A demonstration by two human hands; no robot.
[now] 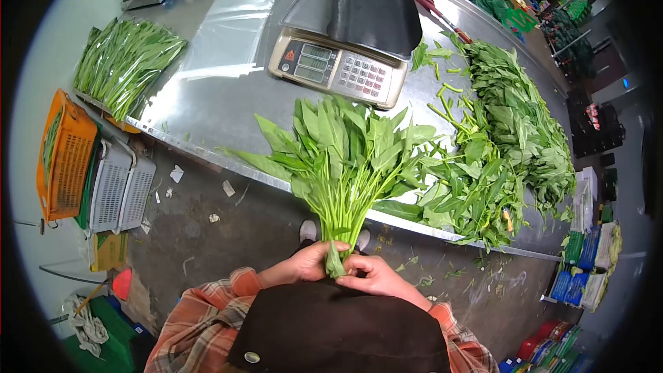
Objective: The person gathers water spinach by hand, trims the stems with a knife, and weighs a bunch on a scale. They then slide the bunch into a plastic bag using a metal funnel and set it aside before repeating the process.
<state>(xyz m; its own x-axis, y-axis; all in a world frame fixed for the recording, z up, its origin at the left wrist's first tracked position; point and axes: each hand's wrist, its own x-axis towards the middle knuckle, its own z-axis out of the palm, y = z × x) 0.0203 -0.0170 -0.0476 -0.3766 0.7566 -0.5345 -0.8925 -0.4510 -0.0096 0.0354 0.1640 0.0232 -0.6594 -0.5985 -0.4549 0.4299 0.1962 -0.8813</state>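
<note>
A bunch of leafy green stems [338,166] stands upright in front of my body, its leaves fanned out over the table's near edge. My left hand [311,262] is closed round the lower stems from the left. From the right, my right hand [369,275] pinches the bottom of the bunch, where one leaf hangs folded down between the hands. Beyond the leaves stands a digital scale [338,65] with a black sheet [376,14] over its pan. A large heap of greens [518,110] and looser leafy stems [476,186] lie to the right.
The metal table [228,107] carries clear plastic bags [231,24] and packed greens [128,62] at left. Orange [65,159] and white baskets [121,186] stand beside the table. A red-handled tool [438,10] lies behind the heap. Stacked boxes [587,262] are at far right.
</note>
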